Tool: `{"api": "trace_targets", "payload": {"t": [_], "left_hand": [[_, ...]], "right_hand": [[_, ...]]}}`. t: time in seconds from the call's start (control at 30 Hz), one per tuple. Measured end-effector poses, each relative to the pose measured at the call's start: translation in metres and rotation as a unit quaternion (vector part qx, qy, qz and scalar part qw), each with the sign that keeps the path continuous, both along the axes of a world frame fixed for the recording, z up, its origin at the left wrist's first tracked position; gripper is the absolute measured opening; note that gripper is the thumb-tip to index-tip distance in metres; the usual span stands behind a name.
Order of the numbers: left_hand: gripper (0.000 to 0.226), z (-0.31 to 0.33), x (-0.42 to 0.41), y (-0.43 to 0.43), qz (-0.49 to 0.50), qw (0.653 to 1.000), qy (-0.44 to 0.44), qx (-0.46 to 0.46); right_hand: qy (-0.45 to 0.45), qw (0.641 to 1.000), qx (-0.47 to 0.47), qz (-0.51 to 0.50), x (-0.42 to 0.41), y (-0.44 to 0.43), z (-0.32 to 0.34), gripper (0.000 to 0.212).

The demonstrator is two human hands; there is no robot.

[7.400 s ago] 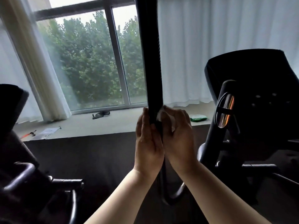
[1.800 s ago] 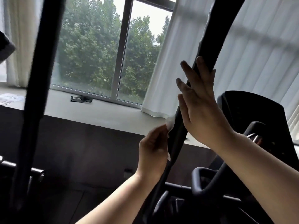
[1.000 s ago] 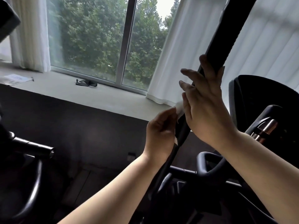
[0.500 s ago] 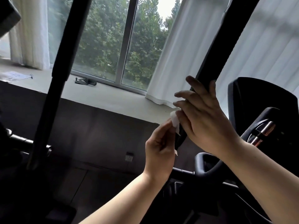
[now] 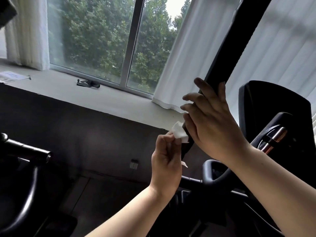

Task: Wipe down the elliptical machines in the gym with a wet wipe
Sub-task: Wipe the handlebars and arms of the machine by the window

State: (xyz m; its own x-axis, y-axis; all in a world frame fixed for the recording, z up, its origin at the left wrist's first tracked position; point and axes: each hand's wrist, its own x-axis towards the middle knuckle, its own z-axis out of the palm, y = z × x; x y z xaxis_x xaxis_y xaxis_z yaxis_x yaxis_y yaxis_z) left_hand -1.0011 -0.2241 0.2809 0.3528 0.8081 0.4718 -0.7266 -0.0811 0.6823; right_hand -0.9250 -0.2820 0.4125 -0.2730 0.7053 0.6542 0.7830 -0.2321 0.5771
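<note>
Narrow grip: the left hand [image 5: 166,161] pinches a small folded white wet wipe [image 5: 178,132] between thumb and fingertips, holding it against the left edge of a black elliptical handlebar [image 5: 239,43] that slants up toward the top right. Just above the wipe on the handlebar, the right hand [image 5: 212,124] has its grip round the bar, with the fingers reaching across its near face to the left and the thumb lying along its right side. To the right of the handlebar stands the machine's dark console [image 5: 277,106], with a copper-coloured bottle [image 5: 273,139] in a holder in front of it. Behind the handlebar hangs a white curtain [image 5: 191,57]. To the left of the handlebar, a window [image 5: 102,40] looks onto green trees above a pale sill [image 5: 111,101]. Well left of the handlebar, a small dark object [image 5: 88,83] lies on the sill, with some papers [image 5: 10,76] farther off. Farthest left of the handlebar and low down, another machine's black bar [image 5: 25,150] shows.
</note>
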Motion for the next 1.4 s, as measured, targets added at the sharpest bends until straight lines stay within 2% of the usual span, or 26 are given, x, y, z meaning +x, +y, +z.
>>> {"api": "trace_targets", "payload": {"t": [0.1, 0.2, 0.27, 0.3, 0.4, 0.5, 0.63, 0.8, 0.97, 1.17, 1.3, 1.4], "left_hand": [[0.009, 0.013, 0.0, 0.007, 0.03, 0.999, 0.032, -0.006], [0.027, 0.04, 0.004, 0.017, 0.064, 0.997, 0.025, 0.025], [0.029, 0.045, 0.006, 0.016, 0.075, 0.996, 0.019, 0.048], [0.03, 0.039, 0.008, 0.014, 0.068, 0.995, 0.021, 0.069], [0.054, 0.001, 0.01, 0.008, 0.067, 0.982, 0.026, 0.173], [0.047, -0.02, 0.008, 0.013, 0.087, 0.973, 0.016, 0.213], [0.031, 0.003, 0.005, 0.028, 0.121, 0.976, 0.053, 0.173], [0.01, 0.019, 0.004, 0.022, 0.132, 0.978, 0.046, 0.155], [0.016, -0.008, 0.006, 0.014, 0.108, 0.987, 0.043, 0.111], [0.032, 0.031, 0.005, 0.004, 0.053, 0.993, -0.019, 0.103], [0.024, 0.01, 0.013, 0.003, 0.147, 0.983, -0.002, 0.114], [0.025, -0.006, 0.014, 0.001, 0.134, 0.988, 0.015, 0.078]], "right_hand": [[-0.006, 1.0, -0.003, -0.004, 0.0, -0.001, 0.002, 0.027], [-0.034, 0.999, -0.021, -0.011, 0.002, -0.006, 0.008, 0.03], [-0.045, 0.999, -0.026, -0.012, 0.002, -0.007, 0.014, 0.033], [-0.043, 0.999, -0.027, -0.012, 0.002, -0.008, 0.017, 0.035], [-0.05, 0.998, -0.03, -0.019, 0.003, -0.008, 0.02, 0.038], [-0.061, 0.997, -0.027, -0.029, 0.002, -0.007, 0.017, 0.037], [-0.067, 0.997, -0.019, -0.036, 0.002, -0.005, 0.013, 0.034], [-0.073, 0.996, -0.026, -0.038, 0.002, -0.006, 0.016, 0.035], [-0.081, 0.995, -0.033, -0.051, 0.0, -0.007, 0.016, 0.036], [-0.093, 0.993, -0.053, -0.056, -0.003, -0.008, 0.024, 0.039], [-0.11, 0.991, -0.059, -0.057, -0.002, -0.007, 0.026, 0.038], [-0.114, 0.99, -0.064, -0.052, -0.001, -0.008, 0.027, 0.037]]}}
